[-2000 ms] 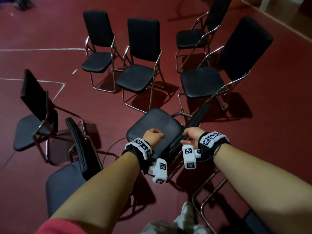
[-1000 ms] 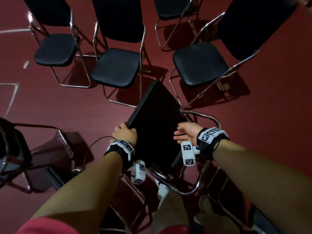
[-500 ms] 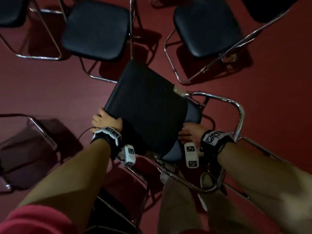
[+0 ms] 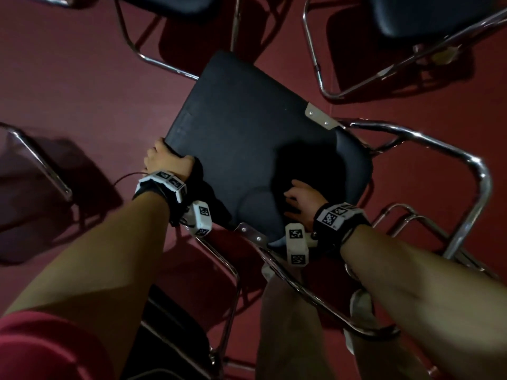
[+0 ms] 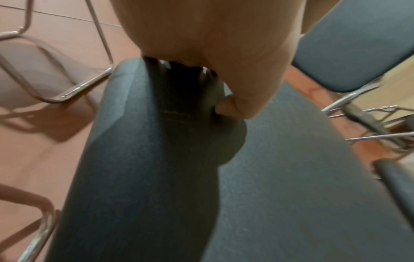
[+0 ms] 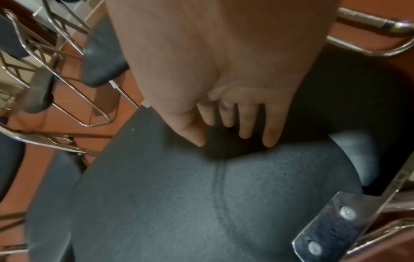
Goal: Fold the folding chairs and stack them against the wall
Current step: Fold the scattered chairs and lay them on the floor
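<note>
On the red floor [image 4: 82, 78], left hand [image 4: 167, 163] grips one chair's backrest [image 4: 247, 127]; right hand [image 4: 304, 200] lies flat-fingered on it.

The head camera looks steeply down; both wrist cameras sit close, sharing the chair's black backrest [image 4: 247, 127].

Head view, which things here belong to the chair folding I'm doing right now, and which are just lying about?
In the job:
- half-folded chair, its backrest tipped over the seat
- left hand gripping the backrest's edge
- right hand, fingers flat where backrest meets seat

Just lying about:
- open chair at upper right
- open chair at top
- red floor
</note>
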Action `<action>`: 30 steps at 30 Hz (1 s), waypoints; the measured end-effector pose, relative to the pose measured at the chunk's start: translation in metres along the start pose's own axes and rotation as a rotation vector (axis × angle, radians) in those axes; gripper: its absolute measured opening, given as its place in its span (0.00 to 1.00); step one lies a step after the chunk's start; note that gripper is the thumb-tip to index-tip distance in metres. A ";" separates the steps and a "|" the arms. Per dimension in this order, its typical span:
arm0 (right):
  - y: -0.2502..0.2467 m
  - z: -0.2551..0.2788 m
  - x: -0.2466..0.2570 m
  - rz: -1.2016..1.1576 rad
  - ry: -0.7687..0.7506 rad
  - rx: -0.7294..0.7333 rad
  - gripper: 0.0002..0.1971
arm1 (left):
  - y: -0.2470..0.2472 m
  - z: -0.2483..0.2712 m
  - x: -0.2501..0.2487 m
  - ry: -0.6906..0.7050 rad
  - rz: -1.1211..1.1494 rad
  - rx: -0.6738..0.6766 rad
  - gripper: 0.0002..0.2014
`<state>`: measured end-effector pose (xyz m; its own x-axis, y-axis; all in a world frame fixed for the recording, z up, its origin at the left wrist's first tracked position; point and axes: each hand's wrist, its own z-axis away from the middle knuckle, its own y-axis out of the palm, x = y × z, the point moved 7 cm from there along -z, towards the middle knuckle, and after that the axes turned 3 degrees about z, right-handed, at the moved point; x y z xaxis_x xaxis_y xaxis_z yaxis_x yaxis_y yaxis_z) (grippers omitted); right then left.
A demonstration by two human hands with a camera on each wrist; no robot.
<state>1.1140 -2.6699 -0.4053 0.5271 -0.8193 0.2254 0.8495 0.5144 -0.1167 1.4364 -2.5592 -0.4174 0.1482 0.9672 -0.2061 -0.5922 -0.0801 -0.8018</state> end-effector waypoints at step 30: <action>-0.198 0.146 -0.069 -0.249 -0.149 0.081 0.15 | 0.089 0.301 -0.064 -0.057 0.257 0.400 0.03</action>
<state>0.9060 -2.6780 -0.2566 0.2889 -0.8796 0.3779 0.9447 0.3258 0.0361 1.1358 -2.5553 -0.3070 -0.0804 0.9408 -0.3292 -0.8639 -0.2305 -0.4478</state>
